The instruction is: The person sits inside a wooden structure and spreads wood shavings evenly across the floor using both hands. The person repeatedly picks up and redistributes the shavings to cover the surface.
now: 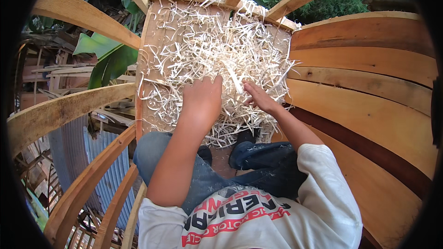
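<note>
Where the curved planks [369,87] fill the right side, they form the biggest surface in view, laid edge to edge in orange and brown tones, one dark strip running between two paler ones. Curved ribs [69,106] cross the left side, open between them, with corrugated sheet [104,161] and banana leaves [108,60] showing through the gaps. Between planks and ribs lies a flat board [154,32], bearing a thick heap of pale wood shavings [221,46] that covers most of it and spills toward the person's knees. Those knees, in blue jeans [258,166], sit at the near end of the board, just below the heap.

Left hand [202,99] rests palm down on the near part of the shavings, fingers together and pressed into the heap; no closed grasp is visible. Right hand [259,97] lies just beside it, fingers spread slightly apart, tips touching the shavings, nothing clamped. Both hands are near each other but not touching.
</note>
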Demonstrator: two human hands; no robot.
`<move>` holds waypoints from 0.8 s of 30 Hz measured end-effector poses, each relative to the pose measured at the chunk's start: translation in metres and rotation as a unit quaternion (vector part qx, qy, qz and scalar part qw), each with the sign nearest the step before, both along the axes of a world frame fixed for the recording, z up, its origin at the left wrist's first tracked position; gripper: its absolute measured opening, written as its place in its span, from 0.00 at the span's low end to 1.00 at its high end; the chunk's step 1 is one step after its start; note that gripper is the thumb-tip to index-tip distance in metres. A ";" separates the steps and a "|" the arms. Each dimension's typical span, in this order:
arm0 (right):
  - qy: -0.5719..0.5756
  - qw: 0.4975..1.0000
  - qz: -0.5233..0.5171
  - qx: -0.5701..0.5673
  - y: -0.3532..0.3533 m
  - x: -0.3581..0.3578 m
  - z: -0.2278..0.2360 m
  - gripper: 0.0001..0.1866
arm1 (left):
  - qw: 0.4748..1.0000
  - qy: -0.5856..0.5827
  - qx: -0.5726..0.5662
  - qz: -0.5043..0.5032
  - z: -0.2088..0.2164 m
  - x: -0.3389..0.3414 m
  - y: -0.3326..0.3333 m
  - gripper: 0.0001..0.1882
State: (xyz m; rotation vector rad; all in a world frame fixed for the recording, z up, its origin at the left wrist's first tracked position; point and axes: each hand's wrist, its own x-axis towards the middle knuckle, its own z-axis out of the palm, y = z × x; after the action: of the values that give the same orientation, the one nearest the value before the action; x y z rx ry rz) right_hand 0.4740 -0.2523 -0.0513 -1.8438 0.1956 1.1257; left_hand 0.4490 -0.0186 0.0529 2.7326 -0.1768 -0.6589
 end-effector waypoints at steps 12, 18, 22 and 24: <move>-0.314 0.884 0.187 -0.292 0.059 0.034 0.056 0.44 | 0.993 0.009 0.112 0.027 -0.011 0.004 0.005 0.23; -0.344 0.844 0.266 -0.315 0.082 0.026 -0.034 0.37 | 0.994 0.018 0.101 0.027 -0.011 0.003 0.005 0.24; -0.339 0.885 0.231 -0.220 0.056 0.024 -0.056 0.24 | 0.995 0.013 0.096 0.033 -0.007 0.001 0.005 0.24; -0.336 0.887 0.230 -0.220 0.048 0.025 -0.025 0.18 | 0.995 0.010 0.091 0.037 -0.007 -0.002 0.006 0.24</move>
State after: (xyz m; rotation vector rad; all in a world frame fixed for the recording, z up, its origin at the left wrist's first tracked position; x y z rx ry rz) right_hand 0.4987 -0.2048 -0.0765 -2.6740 -0.4499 0.6934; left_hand 0.4474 -0.0127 0.0462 2.8881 -0.0117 -0.7132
